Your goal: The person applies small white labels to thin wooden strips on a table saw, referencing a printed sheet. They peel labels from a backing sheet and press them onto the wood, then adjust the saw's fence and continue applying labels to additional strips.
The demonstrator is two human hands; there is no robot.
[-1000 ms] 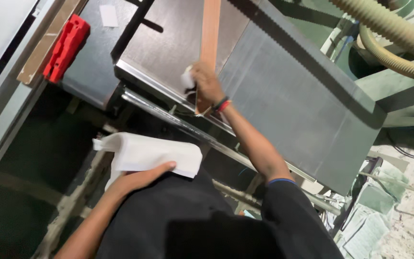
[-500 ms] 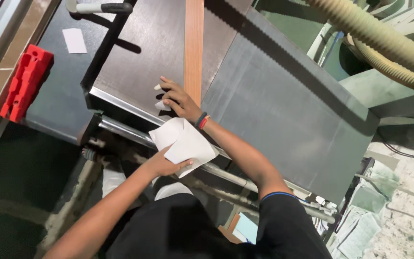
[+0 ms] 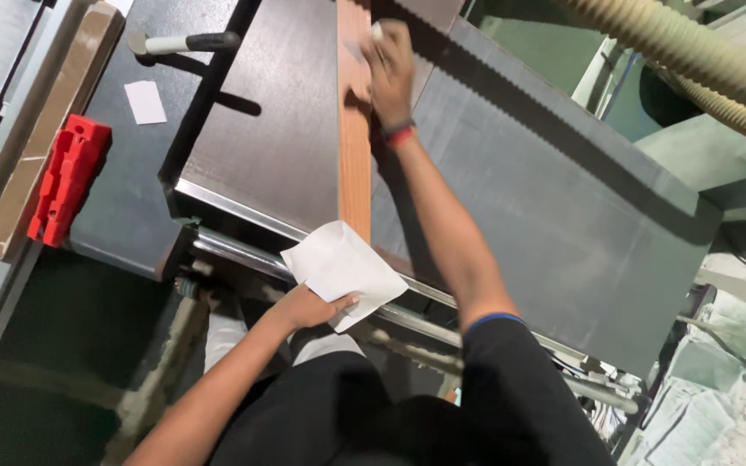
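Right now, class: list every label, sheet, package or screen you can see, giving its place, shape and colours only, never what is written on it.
Small label: flat on the dark machine table, upper left; white rectangle.
Paper sheet: held by the left hand at the table's near edge; white, roughly square.
Small pale piece: in the right hand on the wooden strip; too small to tell.
No screens or packages.
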